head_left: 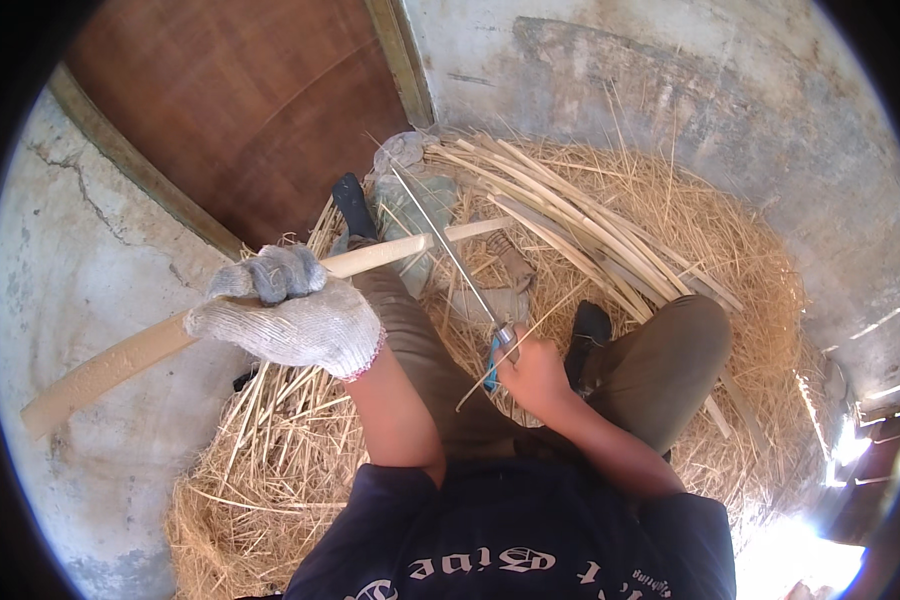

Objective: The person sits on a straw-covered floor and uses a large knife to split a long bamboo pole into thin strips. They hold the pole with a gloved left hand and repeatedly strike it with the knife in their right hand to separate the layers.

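Observation:
My left hand (290, 315), in a grey-and-white knitted work glove, is closed around a long pale bamboo strip (120, 370). The strip slants from the lower left up past my knee toward the middle. In my bare right hand (532, 372) is a knife (457, 262) with a long narrow blade, a metal collar and a blue handle. Its blade points up and left and crosses the strip near the strip's far part; whether they touch, I cannot tell. A thin sliver (475, 393) runs slantwise by my right fingers; whether they hold it is unclear.
Shavings and straw-like slivers (750, 270) heap around my legs. A bundle of split bamboo strips (580, 220) lies ahead to the right. Ahead is a crumpled plastic bag (400, 150). A brown door panel (230, 110) and concrete walls (690, 70) enclose the spot.

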`<action>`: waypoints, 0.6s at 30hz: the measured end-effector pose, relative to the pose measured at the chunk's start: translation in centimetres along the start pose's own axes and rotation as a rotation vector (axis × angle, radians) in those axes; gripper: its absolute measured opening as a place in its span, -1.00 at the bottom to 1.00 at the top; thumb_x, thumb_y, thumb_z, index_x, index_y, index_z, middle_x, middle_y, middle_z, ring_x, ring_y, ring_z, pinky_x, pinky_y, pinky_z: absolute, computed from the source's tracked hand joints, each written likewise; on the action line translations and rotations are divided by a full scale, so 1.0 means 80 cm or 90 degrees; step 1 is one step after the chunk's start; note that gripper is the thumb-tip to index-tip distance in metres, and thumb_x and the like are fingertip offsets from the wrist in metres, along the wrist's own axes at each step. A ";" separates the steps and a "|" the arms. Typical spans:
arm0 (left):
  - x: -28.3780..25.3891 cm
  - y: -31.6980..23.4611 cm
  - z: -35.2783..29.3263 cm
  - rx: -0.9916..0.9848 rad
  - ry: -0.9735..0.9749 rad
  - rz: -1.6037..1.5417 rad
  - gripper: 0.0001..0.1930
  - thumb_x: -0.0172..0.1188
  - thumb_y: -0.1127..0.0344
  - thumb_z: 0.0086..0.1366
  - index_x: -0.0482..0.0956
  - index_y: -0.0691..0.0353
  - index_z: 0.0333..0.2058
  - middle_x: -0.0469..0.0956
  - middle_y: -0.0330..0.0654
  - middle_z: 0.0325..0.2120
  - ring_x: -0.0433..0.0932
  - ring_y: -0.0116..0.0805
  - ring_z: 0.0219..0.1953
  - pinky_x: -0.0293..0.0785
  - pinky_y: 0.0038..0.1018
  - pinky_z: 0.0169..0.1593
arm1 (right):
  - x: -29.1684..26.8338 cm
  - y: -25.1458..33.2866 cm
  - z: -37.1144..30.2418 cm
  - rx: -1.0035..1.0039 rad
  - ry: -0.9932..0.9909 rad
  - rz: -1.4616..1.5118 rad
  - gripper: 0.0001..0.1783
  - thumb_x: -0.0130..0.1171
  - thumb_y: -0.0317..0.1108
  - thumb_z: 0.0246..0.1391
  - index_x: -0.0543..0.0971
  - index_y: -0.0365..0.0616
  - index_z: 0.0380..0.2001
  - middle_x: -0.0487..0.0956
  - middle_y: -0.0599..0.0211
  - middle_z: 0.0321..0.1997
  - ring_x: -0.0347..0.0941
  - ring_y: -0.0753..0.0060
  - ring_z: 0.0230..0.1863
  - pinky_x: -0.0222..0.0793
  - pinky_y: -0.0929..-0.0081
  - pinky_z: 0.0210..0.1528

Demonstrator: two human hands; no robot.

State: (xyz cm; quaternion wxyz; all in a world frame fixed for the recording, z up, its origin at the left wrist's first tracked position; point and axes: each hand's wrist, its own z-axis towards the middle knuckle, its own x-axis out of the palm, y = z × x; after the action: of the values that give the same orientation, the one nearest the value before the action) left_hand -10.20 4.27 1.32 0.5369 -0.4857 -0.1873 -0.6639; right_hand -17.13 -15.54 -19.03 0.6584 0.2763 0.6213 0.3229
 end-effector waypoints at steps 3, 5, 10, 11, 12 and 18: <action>-0.003 0.001 -0.002 0.023 -0.020 0.048 -0.45 -0.01 -0.38 0.43 0.38 -0.04 -0.47 0.03 -0.47 -0.71 0.04 -0.56 -0.69 0.01 -0.58 -0.66 | -0.001 0.013 -0.007 -0.010 0.014 0.007 -0.50 0.28 -0.19 0.13 0.52 -0.34 0.02 0.62 -0.16 -0.49 0.62 -0.29 -0.40 0.55 -0.08 -0.30; -0.006 0.000 0.002 0.041 -0.030 0.057 -0.45 0.00 -0.38 0.43 0.41 -0.03 -0.47 0.04 -0.47 -0.71 0.04 -0.56 -0.69 0.03 -0.58 -0.67 | -0.010 0.023 -0.008 -0.049 0.026 -0.014 -0.47 0.28 -0.20 0.12 0.51 -0.35 0.06 0.62 -0.16 -0.50 0.62 -0.28 -0.41 0.56 -0.07 -0.30; -0.009 -0.026 0.008 0.025 0.031 0.006 -0.45 0.00 -0.37 0.43 0.48 -0.03 -0.47 0.10 -0.44 -0.72 0.09 -0.54 -0.71 0.10 -0.56 -0.69 | -0.011 0.016 -0.004 -0.012 0.010 0.014 -0.62 0.28 -0.28 0.10 0.51 -0.36 -0.13 0.59 -0.15 -0.55 0.60 -0.28 -0.43 0.52 -0.01 -0.36; -0.006 -0.026 0.006 0.043 0.028 0.030 -0.45 0.01 -0.37 0.43 0.50 -0.02 -0.46 0.12 -0.44 -0.72 0.09 -0.53 -0.71 0.12 -0.56 -0.69 | -0.016 0.019 -0.003 0.001 0.013 0.018 -0.68 0.28 -0.32 0.10 0.51 -0.36 -0.21 0.58 -0.15 -0.55 0.59 -0.28 -0.44 0.50 0.01 -0.38; 0.001 -0.027 0.002 0.049 -0.020 0.053 -0.46 0.02 -0.36 0.43 0.50 -0.02 -0.46 0.14 -0.43 -0.71 0.11 -0.52 -0.71 0.13 -0.55 -0.69 | -0.007 0.014 -0.007 -0.002 0.007 -0.004 -0.68 0.29 -0.30 0.09 0.51 -0.34 -0.22 0.58 -0.15 -0.54 0.59 -0.29 -0.45 0.51 0.02 -0.39; -0.011 -0.040 0.016 0.033 0.047 -0.035 -0.45 0.02 -0.36 0.42 0.51 0.01 -0.44 0.14 -0.43 -0.71 0.12 -0.53 -0.70 0.16 -0.56 -0.68 | -0.008 0.023 -0.011 -0.058 -0.008 -0.025 -0.68 0.30 -0.27 0.08 0.53 -0.31 -0.23 0.59 -0.15 -0.52 0.60 -0.28 -0.42 0.52 0.02 -0.35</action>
State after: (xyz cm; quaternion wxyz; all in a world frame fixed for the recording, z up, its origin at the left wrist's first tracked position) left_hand -12.51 6.87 2.04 0.5377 -0.4414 -0.1981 -0.6906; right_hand -18.16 -14.92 -17.28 0.6804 0.2358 0.6073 0.3358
